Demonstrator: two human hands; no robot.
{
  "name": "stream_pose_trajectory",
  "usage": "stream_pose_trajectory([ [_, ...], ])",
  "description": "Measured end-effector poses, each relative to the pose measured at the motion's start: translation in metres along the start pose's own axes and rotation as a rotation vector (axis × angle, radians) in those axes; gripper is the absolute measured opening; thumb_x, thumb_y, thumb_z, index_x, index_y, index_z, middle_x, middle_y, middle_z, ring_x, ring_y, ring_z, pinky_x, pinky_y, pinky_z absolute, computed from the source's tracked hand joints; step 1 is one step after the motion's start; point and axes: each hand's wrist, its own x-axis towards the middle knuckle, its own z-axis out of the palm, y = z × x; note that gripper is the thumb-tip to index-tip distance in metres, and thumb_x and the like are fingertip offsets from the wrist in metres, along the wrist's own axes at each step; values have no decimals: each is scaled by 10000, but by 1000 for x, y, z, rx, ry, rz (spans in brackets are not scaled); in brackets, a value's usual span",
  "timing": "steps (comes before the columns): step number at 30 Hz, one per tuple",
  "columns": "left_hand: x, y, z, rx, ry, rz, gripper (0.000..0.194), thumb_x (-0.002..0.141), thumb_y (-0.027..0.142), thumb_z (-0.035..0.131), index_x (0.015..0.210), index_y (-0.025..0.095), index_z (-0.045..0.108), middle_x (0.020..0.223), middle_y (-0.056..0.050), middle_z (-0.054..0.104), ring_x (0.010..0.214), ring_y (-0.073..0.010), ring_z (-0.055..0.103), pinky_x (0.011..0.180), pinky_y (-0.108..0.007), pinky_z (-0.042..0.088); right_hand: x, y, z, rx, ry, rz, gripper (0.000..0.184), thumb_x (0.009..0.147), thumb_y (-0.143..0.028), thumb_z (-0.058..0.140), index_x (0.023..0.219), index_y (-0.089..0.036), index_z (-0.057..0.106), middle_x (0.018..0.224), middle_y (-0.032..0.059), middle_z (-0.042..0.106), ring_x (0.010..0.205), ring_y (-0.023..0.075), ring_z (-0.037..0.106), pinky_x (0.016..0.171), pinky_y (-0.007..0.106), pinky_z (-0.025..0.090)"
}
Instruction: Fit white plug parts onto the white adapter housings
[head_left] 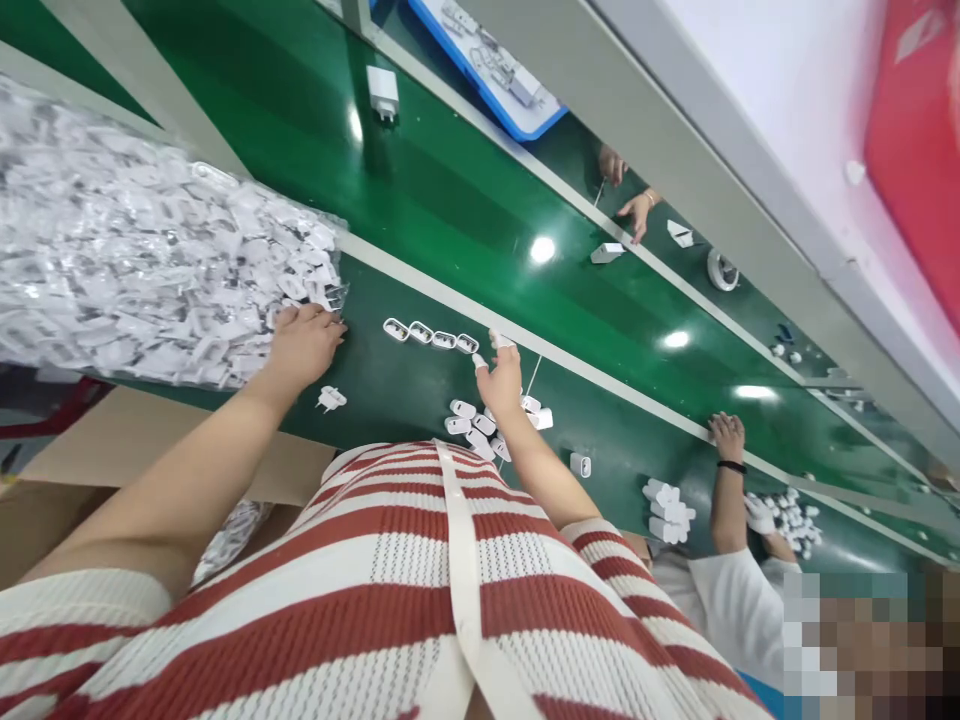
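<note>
My left hand [306,345] lies at the mouth of a clear plastic bag [165,250] heaped with small white plastic plug parts. Its fingers stretch over the nearest pieces, and no part shows plainly in its grasp. White covers sit on the thumb and a fingertip of my right hand [502,382], which is held apart and open. Just left of those fingertips runs a slanted row of several open white charger housings [444,340]. Under my right wrist lies a pile of white charger housings [480,424]. One loose plug part [331,398] with pins rests below my left hand.
Beyond a pale rail, a green conveyor belt [465,215] carries white chargers [383,92]. A blue tray [521,130] stands across it, near another person's hands [637,212]. A co-worker's hand [727,436] is at right, near stacked housings [667,512]. A cardboard box [172,440] sits below left.
</note>
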Motion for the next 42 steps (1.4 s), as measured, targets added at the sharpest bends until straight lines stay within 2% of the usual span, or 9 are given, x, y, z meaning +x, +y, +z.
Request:
stream_pose_trajectory([
  [5,3,33,5,-311,117,-55,462,1057,463,427,1215,98,663,1357,-183,657,1278,-298,563,1149,-537,401,-21,-11,11,550,-85,110,282,903,-259,620,1156,-209,734,1251,103,732,1153,228,708,1022,396,574],
  [10,2,106,37,-672,-16,34,593,1014,651,442,1299,169,638,1281,-146,722,1165,-271,691,1012,-433,570,-11,-37,21,1119,-342,379,305,796,-292,803,1090,-241,738,1145,22,789,1000,183,761,942,358,622],
  [14,19,137,45,-950,-63,131,524,992,554,547,1388,214,592,1433,-141,644,1290,-285,637,1098,-459,526,4,-37,7,1225,-290,514,253,721,-233,884,909,-198,718,868,2,790,853,167,769,873,315,637],
  [18,52,128,51,-543,22,236,618,956,448,588,1529,242,483,1584,-114,505,1467,-309,459,1213,-503,377,9,-22,-10,1294,-279,595,163,807,-251,804,918,-203,694,892,20,799,885,186,784,870,323,632],
  [21,77,119,64,-151,-130,330,635,884,362,687,1481,187,557,1529,-134,563,1509,-358,371,1241,-554,234,9,-13,-10,1246,-256,575,160,830,-294,760,946,-209,688,968,35,805,951,202,779,908,352,622],
  [24,90,119,77,-26,-241,354,348,914,258,644,1240,163,720,1323,-134,703,1391,-329,489,1204,-539,203,10,-3,-4,998,-81,496,190,783,-296,766,937,-206,699,963,34,799,935,197,760,906,346,608],
  [33,96,131,101,-75,-201,427,628,857,318,679,1474,241,593,1381,-128,676,1347,-355,504,1127,-542,255,27,35,5,540,68,337,334,782,-270,666,1094,-181,744,1080,70,795,960,204,744,923,345,590],
  [38,104,140,112,-104,-199,436,300,917,299,628,1175,274,779,1163,-121,750,1231,-339,584,1105,-561,285,28,36,6,504,51,362,381,857,-303,625,1205,-174,715,1103,76,784,954,201,741,907,332,596],
  [42,108,144,117,-86,-162,376,290,875,334,712,1138,239,787,1165,-143,741,1214,-350,585,1091,-565,288,30,32,-3,123,-3,122,423,904,-159,511,1280,-187,704,1227,91,729,1093,218,686,1031,360,544],
])
